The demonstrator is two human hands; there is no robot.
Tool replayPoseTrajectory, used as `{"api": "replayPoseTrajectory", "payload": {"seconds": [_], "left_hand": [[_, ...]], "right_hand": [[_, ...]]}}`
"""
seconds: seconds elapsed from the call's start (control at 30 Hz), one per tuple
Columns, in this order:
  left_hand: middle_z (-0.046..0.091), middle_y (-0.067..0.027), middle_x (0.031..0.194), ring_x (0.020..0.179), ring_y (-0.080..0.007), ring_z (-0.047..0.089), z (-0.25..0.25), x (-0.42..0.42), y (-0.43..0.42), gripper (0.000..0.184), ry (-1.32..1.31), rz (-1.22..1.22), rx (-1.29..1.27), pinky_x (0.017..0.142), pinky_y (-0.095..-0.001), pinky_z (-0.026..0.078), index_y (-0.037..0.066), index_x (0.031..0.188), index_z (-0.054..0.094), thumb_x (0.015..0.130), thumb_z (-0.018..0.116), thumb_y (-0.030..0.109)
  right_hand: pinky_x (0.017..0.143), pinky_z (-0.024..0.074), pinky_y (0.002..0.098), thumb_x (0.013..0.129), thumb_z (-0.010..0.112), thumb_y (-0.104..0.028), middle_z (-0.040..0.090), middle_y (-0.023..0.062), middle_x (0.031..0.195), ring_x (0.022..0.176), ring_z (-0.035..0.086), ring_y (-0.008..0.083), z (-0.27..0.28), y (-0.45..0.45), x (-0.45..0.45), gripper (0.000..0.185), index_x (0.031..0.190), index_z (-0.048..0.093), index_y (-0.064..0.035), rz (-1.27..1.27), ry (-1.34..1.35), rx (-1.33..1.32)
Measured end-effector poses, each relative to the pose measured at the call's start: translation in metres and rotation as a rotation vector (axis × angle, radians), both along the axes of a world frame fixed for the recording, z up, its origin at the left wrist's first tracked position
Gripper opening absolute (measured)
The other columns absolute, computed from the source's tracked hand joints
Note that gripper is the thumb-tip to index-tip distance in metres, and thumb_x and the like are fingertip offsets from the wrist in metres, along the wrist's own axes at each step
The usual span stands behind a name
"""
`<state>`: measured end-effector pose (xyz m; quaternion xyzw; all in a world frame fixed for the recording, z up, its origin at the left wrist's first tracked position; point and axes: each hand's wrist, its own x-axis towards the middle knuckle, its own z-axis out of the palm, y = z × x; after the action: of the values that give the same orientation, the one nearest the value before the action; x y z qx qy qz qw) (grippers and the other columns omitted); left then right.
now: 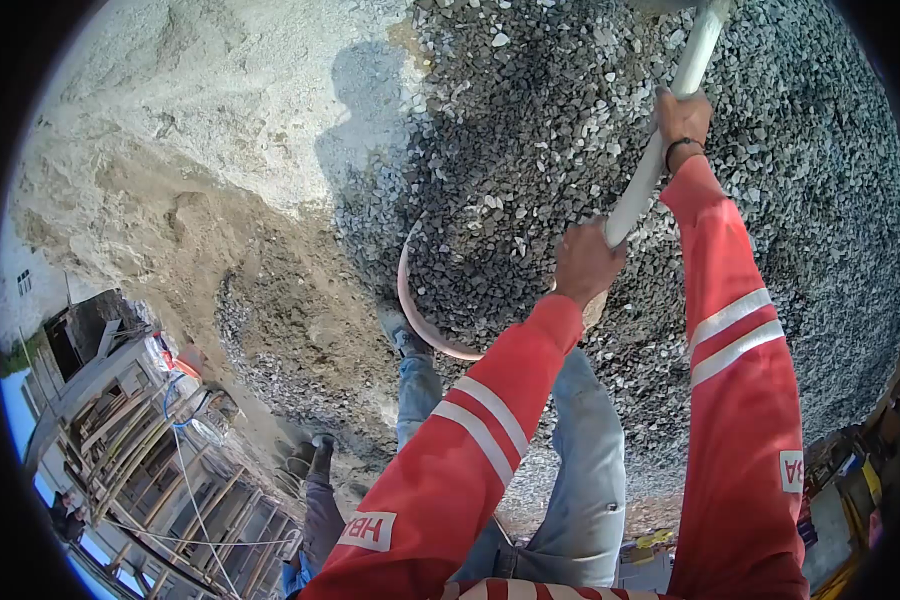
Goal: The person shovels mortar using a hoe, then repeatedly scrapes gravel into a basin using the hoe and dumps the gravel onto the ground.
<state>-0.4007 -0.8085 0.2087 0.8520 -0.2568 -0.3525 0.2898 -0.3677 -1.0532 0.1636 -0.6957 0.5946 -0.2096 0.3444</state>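
Handle (634,197) at upper right of the frame looks stiff and smooth, likely heavy-ended; two spaced grips suit it. Left hand (585,262) is curled round its lower end, right hand (683,118) farther up, above gravel (560,110).

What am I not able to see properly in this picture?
In the head view:
The pale handle's far end: cut off by the top edge.
Its stretch inside the left hand: covered by that hand.
What the curved rim belongs to: covered by gravel.
Most of the other person: behind the left sleeve or out of frame.
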Motion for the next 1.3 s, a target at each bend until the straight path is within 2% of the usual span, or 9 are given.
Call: {"api": "replayPoseTrajectory", "payload": {"seconds": [0.1,0.37,0.5,0.57,0.7,0.87,1.07,1.17,1.3], "left_hand": [[0.065,-0.0212,0.088,0.084,-0.0370,0.063,-0.011,0.011,-0.006,0.031,0.124,0.082,0.016,0.077,-0.0455,0.050,0.001,0.090,0.066,0.075,0.064,0.028],[0.065,-0.0202,0.090,0.085,-0.0367,0.064,-0.045,-0.018,0.119,0.035,0.189,-0.077,0.185,0.077,-0.0436,0.053,0.000,0.094,0.063,0.074,0.064,0.029],[0.065,-0.0169,0.089,0.081,-0.0351,0.064,-0.036,-0.015,0.193,0.032,0.119,-0.250,0.268,0.073,-0.0436,0.053,0.002,0.092,0.062,0.074,0.064,0.028],[0.064,-0.0163,0.087,0.079,-0.0345,0.064,-0.036,-0.018,0.239,0.029,0.063,-0.287,0.271,0.071,-0.0435,0.054,0.003,0.090,0.062,0.073,0.064,0.026],[0.063,-0.0148,0.080,0.070,-0.0323,0.063,-0.038,-0.025,0.327,0.027,-0.061,-0.370,0.187,0.063,-0.0422,0.053,0.004,0.084,0.060,0.070,0.064,0.027],[0.062,-0.0140,0.079,0.070,-0.0303,0.063,-0.011,0.006,0.411,0.029,0.093,-0.453,0.359,0.060,-0.0424,0.052,0.005,0.088,0.060,0.070,0.063,0.028],[0.062,-0.0142,0.078,0.071,-0.0305,0.063,0.034,0.046,0.455,0.034,0.013,-0.650,0.435,0.061,-0.0444,0.051,0.007,0.093,0.061,0.069,0.067,0.031],[0.063,-0.0153,0.076,0.072,-0.0327,0.063,0.040,0.046,0.461,0.039,-0.004,-0.648,0.506,0.064,-0.0453,0.051,0.007,0.098,0.061,0.070,0.068,0.034],[0.064,-0.0165,0.074,0.069,-0.0345,0.064,0.065,0.023,0.473,0.038,0.106,-0.583,0.627,0.065,-0.0475,0.051,0.008,0.101,0.061,0.072,0.066,0.032]], "right_hand": [[0.079,0.0524,0.0379,0.068,0.070,-0.025,0.065,0.0214,0.099,0.090,0.066,0.0316,-0.033,-0.020,0.019,0.043,0.101,0.064,0.0024,-0.022,0.309,0.241],[0.081,0.0527,0.0359,0.068,0.070,-0.025,0.066,0.0169,0.103,0.094,0.065,0.0281,-0.105,0.113,-0.037,0.045,0.104,0.063,0.0006,-0.253,0.505,0.538],[0.078,0.0526,0.0364,0.069,0.068,-0.030,0.067,0.0158,0.095,0.085,0.067,0.0289,-0.130,0.199,-0.081,0.047,0.103,0.063,0.0021,-0.347,0.541,0.551],[0.064,0.0547,0.0363,0.075,0.065,-0.024,0.066,0.0154,0.077,0.066,0.067,0.0243,-0.146,0.245,-0.100,0.037,0.095,0.063,0.0066,-0.458,0.391,0.641],[0.053,0.0516,0.0382,0.075,0.066,-0.022,0.064,0.0137,0.071,0.058,0.064,0.0252,-0.141,0.341,-0.116,0.031,0.088,0.062,0.0056,-0.419,0.557,0.487],[0.065,0.0530,0.0366,0.071,0.068,-0.022,0.065,0.0182,0.078,0.071,0.066,0.0297,-0.156,0.444,-0.117,0.034,0.093,0.061,0.0030,-0.492,0.430,0.705],[0.047,0.0481,0.0354,0.074,0.066,-0.017,0.056,0.0092,0.062,0.049,0.056,0.0226,-0.114,0.536,-0.117,0.020,0.080,0.054,-0.0019,-0.722,-0.309,0.781],[0.036,0.0371,0.0270,0.074,0.062,-0.008,0.046,0.0013,0.054,0.040,0.042,0.0111,-0.033,0.522,-0.073,0.016,0.068,0.047,-0.0080,-0.851,-0.494,0.870],[0.034,0.0355,0.0269,0.074,0.062,-0.006,0.044,0.0006,0.052,0.038,0.041,0.0112,-0.014,0.548,-0.093,0.022,0.071,0.040,-0.0080,-0.809,-0.451,0.888]]}}
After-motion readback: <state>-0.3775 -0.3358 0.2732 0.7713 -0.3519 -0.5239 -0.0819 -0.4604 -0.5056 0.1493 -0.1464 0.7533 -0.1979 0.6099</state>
